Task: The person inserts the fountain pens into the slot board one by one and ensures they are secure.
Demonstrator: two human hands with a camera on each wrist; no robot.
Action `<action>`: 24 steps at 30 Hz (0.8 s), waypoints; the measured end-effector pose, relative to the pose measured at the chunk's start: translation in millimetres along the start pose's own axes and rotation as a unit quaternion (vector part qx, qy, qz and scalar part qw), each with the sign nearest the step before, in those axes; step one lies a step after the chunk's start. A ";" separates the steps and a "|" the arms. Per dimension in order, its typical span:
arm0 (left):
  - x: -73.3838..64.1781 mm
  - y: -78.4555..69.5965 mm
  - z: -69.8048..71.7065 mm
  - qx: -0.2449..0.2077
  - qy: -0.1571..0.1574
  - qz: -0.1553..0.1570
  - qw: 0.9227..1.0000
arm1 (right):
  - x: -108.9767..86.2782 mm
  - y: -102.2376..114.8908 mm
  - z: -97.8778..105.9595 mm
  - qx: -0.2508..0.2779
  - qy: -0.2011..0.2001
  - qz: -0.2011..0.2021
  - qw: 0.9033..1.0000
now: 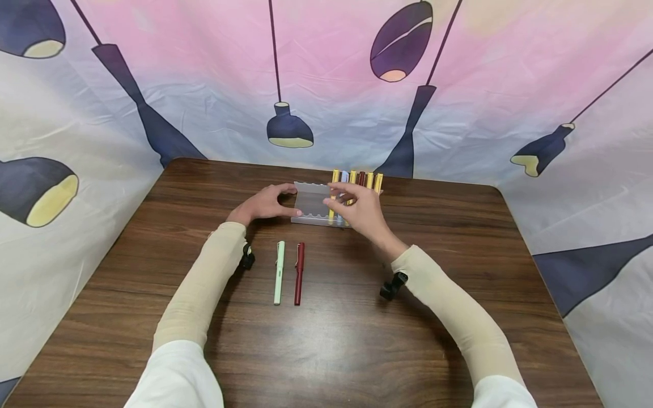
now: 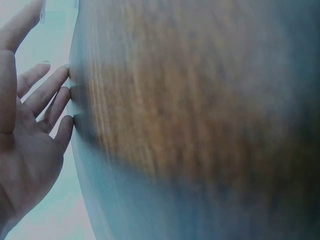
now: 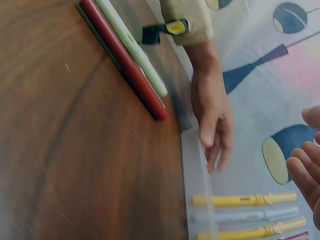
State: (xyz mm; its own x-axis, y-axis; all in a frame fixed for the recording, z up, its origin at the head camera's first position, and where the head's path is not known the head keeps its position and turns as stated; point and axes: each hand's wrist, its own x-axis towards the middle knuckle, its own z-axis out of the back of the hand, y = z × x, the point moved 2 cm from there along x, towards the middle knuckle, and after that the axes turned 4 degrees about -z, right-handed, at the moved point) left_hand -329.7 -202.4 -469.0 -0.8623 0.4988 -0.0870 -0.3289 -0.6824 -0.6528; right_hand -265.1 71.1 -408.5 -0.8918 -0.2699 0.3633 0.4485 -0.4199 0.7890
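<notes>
A clear pen rack [image 1: 312, 201] with a wavy, notched edge stands near the table's back edge. Several yellow, light blue and dark red pens lie in its right part, among them a yellow pen [image 3: 242, 200]. At the rack's left end is my left hand [image 1: 265, 205], its thumb by the front corner and its fingers loosely extended. My right hand [image 1: 363, 212] hovers over the pens, thumb and fingers apart with nothing visible between them; it partly hides the pens. Nearer me, a light green pen [image 1: 279, 273] and a dark red pen [image 1: 299, 274] lie side by side.
The brown wooden table [image 1: 326, 351] carries the rack and the loose pens. Behind it hangs a cloth backdrop [image 1: 214, 102] printed with lamps. Each wrist wears a small black camera mount, such as the right camera mount [image 1: 393, 285].
</notes>
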 end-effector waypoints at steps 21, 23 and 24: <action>-0.4 0.1 0.3 0.000 -0.003 -0.009 1.000 | -43.0 -5.7 -57.3 0.023 0.129 -0.086 0.988; 0.1 0.8 0.1 0.001 -0.003 -0.009 1.000 | -45.3 -6.7 -62.2 0.004 0.126 -0.085 0.988; 0.5 1.2 -0.1 0.003 -0.003 -0.010 1.000 | -46.3 -7.1 -64.5 -0.005 0.125 -0.084 0.989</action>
State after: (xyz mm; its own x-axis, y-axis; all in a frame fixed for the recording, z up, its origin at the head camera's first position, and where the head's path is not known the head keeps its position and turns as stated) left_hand -330.5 -202.9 -469.9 -0.8580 0.5090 -0.0695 -0.3480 -0.6753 -0.6503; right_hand -223.1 30.7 -462.9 -0.9113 -0.4011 0.0932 0.2977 -0.4852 0.8222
